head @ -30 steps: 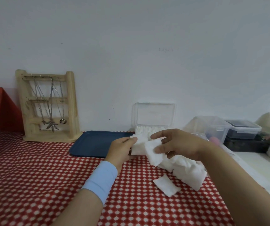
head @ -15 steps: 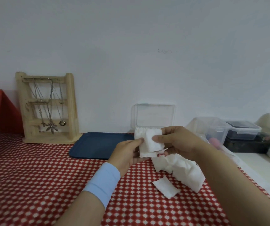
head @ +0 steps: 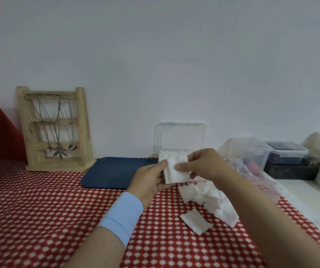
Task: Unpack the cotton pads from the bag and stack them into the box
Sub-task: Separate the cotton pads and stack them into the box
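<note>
Several cotton pads, squared into a small stack, are held between my two hands, clear of the cloth. My left hand pinches the stack's left edge, thumb on the near face. My right hand curls round the right edge, thumb pressed to the front. Both sets of fingers are closed on the stack.

Directly behind the fingertips stands the clear box, lid upright and open, white pads already showing inside. Below the right fingers a loose heap of pads lies on the checked cloth, with one stray pad nearer to me. Right of the right knuckles is crumpled clear plastic, which I take to be the bag. Left of the left fingers sits a blue tray.

Assessment: the step in hand is squaring a batch before loading. The next move calls for carrying the stack forward and down into the box, edges kept aligned, letting go only once it is seated. With the heap outstanding, I judge the task part done.
</note>
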Available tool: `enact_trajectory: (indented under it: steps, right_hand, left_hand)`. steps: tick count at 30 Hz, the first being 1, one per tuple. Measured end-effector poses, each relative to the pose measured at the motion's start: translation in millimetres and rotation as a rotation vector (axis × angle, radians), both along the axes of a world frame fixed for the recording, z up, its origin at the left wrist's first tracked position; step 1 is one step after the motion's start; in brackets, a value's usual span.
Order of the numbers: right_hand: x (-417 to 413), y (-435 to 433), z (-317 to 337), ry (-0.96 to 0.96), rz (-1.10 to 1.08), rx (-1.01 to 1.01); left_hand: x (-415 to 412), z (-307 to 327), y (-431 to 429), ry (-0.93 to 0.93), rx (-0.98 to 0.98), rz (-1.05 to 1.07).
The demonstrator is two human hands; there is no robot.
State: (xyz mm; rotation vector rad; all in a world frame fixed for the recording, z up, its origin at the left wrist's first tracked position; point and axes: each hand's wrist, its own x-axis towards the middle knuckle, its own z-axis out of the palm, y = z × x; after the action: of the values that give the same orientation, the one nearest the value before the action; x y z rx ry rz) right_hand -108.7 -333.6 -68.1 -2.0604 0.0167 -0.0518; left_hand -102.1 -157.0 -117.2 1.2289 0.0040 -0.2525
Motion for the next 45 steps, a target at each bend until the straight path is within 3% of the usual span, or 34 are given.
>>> enact_trajectory:
  steps: [10,14,17,20,23,26,34,38,45]
  right_hand:
    - [-1.0,3.8,-3.0,-0.034,-0.024,-0.090]
    - [0.8,-1.0,-3.6,-0.035,-0.047,-0.130]
    - [5.2,-6.4,-7.0,-0.094,-0.097,-0.528]
    - [0.6,-1.3,-13.2,-0.005,-0.052,-0.987]
    - [1.0,4.8,-23.8,0.071,0.015,-1.113]
    - [6.7,4.8,-26.2,0.059,0.081,-0.994]
    - [3.1,-19.1,9.0,-0.034,0.007,-0.284]
    - [-3.5,-11.7,15.0,-0.020,0.075,0.066]
    - [-1.2,6.9,0.0,-0.049,0.073,-0.116]
  left_hand:
    - [-3.3,4.4,-0.3,-0.023,-0.014,-0.107]
    - [-0.4,-1.3,6.5,-0.115,0.163,-0.132]
    - [6.3,-8.4,11.7,-0.086,0.197,-0.048]
    - [9.2,-11.3,14.4,-0.064,0.177,-0.013]
    - [10.8,-12.2,12.9,-0.028,0.103,-0.009]
    - [11.3,-13.2,12.3,-0.007,0.066,0.038]
    - [9.9,-12.4,15.3,-0.063,0.105,0.238]
    - [4.1,-6.8,11.6,-0.050,0.081,0.186]
    - [-2.1,1.7,1.8,-0.072,0.068,0.031]
